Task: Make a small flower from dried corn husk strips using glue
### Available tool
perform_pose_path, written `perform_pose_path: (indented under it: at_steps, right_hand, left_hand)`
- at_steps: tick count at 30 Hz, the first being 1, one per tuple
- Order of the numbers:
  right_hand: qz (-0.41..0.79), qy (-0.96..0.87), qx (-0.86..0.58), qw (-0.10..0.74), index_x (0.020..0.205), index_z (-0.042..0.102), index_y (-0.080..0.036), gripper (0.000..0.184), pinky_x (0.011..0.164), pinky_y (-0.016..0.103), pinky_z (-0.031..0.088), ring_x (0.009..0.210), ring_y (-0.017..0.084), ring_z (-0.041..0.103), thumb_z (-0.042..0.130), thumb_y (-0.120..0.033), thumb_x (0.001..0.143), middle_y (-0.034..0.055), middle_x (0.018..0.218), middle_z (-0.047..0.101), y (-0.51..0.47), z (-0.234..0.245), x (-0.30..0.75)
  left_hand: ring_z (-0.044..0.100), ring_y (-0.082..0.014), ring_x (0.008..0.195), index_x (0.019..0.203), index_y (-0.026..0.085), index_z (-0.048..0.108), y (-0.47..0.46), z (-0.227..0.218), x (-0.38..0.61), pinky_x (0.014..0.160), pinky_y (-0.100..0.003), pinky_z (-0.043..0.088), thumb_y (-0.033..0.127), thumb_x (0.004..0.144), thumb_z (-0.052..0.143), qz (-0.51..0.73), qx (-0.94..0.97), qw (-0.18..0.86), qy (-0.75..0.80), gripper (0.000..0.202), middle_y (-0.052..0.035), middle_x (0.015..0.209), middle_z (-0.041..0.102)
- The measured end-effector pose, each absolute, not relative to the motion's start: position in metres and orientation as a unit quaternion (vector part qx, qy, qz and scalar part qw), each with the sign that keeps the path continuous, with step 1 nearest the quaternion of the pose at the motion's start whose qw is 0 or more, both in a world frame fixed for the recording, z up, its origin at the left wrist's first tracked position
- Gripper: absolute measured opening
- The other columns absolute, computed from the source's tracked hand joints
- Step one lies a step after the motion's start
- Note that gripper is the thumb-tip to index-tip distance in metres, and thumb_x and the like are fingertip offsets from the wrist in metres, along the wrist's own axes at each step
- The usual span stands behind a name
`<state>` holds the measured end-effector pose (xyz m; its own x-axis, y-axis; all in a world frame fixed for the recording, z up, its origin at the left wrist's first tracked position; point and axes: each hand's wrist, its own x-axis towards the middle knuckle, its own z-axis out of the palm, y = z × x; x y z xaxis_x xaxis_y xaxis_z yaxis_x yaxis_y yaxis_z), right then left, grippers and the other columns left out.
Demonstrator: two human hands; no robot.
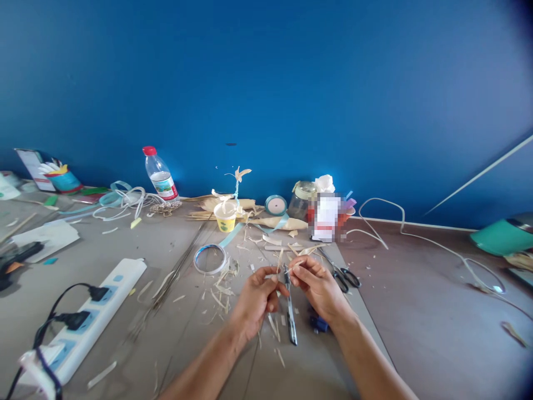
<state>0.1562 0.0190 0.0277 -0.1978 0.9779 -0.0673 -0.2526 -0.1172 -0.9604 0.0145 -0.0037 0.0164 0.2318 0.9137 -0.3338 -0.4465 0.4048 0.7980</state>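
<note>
My left hand is closed, thumb against fingers, with a thin pale strip of dried husk standing up out of the pinch. Just to its right, my right hand pinches another small pale piece, perhaps husk too; its exact shape is hard to make out. The fingertips of both hands almost meet above the table. Below and between them lies a black-and-clear pen. Black-handled scissors rest beyond my right wrist, and a dark blue object is partly hidden under that hand.
Husk scraps litter the table around a tape roll. A yellow cup holds a husk flower. Thin wires lie leftward, near a power strip. Along the blue wall stand a bottle, a ribbon spool and a jar.
</note>
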Motion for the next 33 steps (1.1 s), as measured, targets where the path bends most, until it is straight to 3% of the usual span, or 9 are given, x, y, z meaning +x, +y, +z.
perform_pose_path:
  at_steps: [15, 20, 27, 33]
  right_hand:
    - [0.537, -0.530, -0.452, 0.475, 0.079, 0.061, -0.017, 0.012, 0.056, 0.023, 0.036, 0.055, 0.010, 0.044, 0.061, -0.028, 0.074, -0.0041, 0.057, 0.051, 0.023, 0.010, 0.159]
    - [0.514, -0.554, -0.455, 0.472, 0.076, 0.061, -0.018, 0.009, 0.056, 0.024, 0.038, 0.055, 0.010, 0.046, 0.060, -0.026, 0.074, -0.0027, 0.064, 0.054, 0.023, 0.011, 0.159]
    - [0.508, -0.613, -0.397, 0.456, 0.076, 0.063, -0.020, 0.005, 0.058, 0.024, 0.040, 0.062, 0.011, 0.049, 0.060, -0.024, 0.076, -0.0008, 0.071, 0.057, 0.025, 0.013, 0.162]
    - [0.519, -0.633, -0.349, 0.456, 0.074, 0.065, -0.021, 0.004, 0.063, 0.025, 0.042, 0.068, 0.013, 0.053, 0.062, -0.024, 0.074, 0.0003, 0.072, 0.058, 0.025, 0.014, 0.163]
  left_hand:
    - [0.025, -0.0004, 0.033, 0.085, 0.016, 0.050, -0.003, 0.017, 0.017, 0.039, -0.017, 0.020, 0.029, 0.068, 0.061, 0.481, 0.264, 0.730, 0.408, 0.023, 0.0045, 0.053, 0.057]
    - [0.024, -0.0005, 0.032, 0.085, 0.017, 0.050, -0.004, 0.016, 0.016, 0.038, -0.017, 0.019, 0.027, 0.070, 0.060, 0.469, 0.263, 0.742, 0.400, 0.021, 0.0041, 0.052, 0.057]
    - [0.026, 0.0015, 0.035, 0.082, 0.016, 0.052, -0.006, 0.019, 0.014, 0.039, -0.015, 0.020, 0.032, 0.069, 0.065, 0.486, 0.247, 0.749, 0.378, 0.024, 0.0036, 0.063, 0.057]
    - [0.025, 0.0023, 0.034, 0.083, 0.016, 0.053, -0.005, 0.018, 0.014, 0.038, -0.015, 0.019, 0.025, 0.063, 0.072, 0.497, 0.230, 0.749, 0.372, 0.028, 0.0061, 0.061, 0.053]
